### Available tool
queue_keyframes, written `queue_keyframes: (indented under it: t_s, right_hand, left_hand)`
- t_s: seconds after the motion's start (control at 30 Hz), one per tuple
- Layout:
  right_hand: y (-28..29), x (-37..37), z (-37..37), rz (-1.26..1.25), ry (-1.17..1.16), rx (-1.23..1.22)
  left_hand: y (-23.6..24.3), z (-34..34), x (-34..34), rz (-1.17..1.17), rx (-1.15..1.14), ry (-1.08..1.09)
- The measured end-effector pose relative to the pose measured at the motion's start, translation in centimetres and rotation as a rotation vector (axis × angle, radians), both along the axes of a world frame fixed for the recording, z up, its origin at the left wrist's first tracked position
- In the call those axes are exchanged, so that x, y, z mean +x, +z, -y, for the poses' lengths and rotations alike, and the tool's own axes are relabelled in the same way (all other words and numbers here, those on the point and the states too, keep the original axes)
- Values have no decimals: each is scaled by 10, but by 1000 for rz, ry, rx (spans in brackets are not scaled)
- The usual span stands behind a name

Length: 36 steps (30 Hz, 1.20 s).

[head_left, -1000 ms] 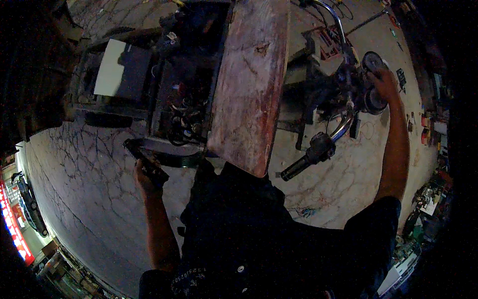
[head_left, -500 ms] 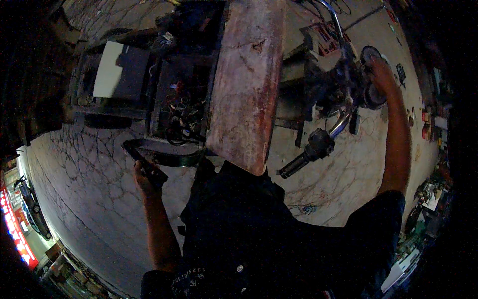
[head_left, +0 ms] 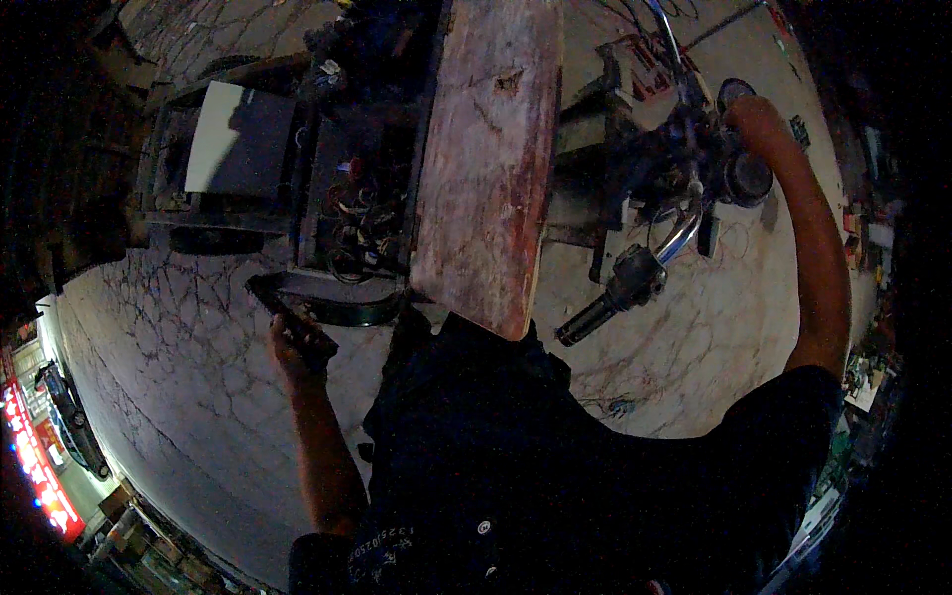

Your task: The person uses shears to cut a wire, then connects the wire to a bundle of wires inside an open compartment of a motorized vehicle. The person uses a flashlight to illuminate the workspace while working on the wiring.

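My left hand [head_left: 296,349] is closed around a dark elongated object [head_left: 315,339], too dim to name. It is held beside a curved black band [head_left: 347,312]. On the right, my arm reaches out over a motor vehicle's handlebar [head_left: 684,236], which has chrome tubing and a black rubber grip [head_left: 585,322]. There my right hand [head_left: 756,121] is at two round black parts, the upper one [head_left: 735,91] at its fingertips and the lower one [head_left: 748,178] below the wrist. Its fingers bend down into shadow, so their hold cannot be seen.
A long worn board [head_left: 486,188] runs away from my lap. Left of it, an open dark bin [head_left: 362,198] holds tangled wires, with a pale panel [head_left: 238,139] beyond. Cracked concrete [head_left: 178,357] lies around. A parked car [head_left: 74,421] and a lit red sign [head_left: 45,466] are far left.
My right hand has shifted slightly up and left, and its forearm and elbow have swung outward. More of the lower round part now shows. My left hand has barely moved.
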State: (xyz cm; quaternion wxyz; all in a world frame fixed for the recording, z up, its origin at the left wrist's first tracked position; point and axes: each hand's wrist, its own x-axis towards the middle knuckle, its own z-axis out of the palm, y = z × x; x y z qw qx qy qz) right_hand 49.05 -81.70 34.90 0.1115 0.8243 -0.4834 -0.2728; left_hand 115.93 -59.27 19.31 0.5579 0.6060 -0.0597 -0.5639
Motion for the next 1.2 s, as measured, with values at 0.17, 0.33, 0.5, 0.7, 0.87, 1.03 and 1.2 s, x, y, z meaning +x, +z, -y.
queue_keyframes:
  t_s: [0.17, 0.33, 0.5, 0.7, 0.87, 1.03, 1.2]
  right_hand:
    - [-33, -45, 11, 159, -236, 37]
    - [-43, -34, -1, 169, -284, -103]
    - [-63, -49, -2, 116, -195, -193]
    - [-85, -63, 1, 190, -323, -284]
    - [-89, -67, 1, 124, -260, -314]
    - [-96, -59, 7, 174, -385, -375]
    - [-114, -74, -6, 280, -387, -517]
  left_hand:
    - [-29, -1, 0, 154, -4, 49]
    - [5, 7, -12, 158, 60, 50]
    - [4, 5, 5, 85, -47, -162]
    - [-30, -2, 45, 38, -58, -92]
    - [-12, -1, 25, 230, 30, -140]
    - [-17, -6, 24, 303, -25, -83]
    - [-12, -7, 27, -235, -189, -217]
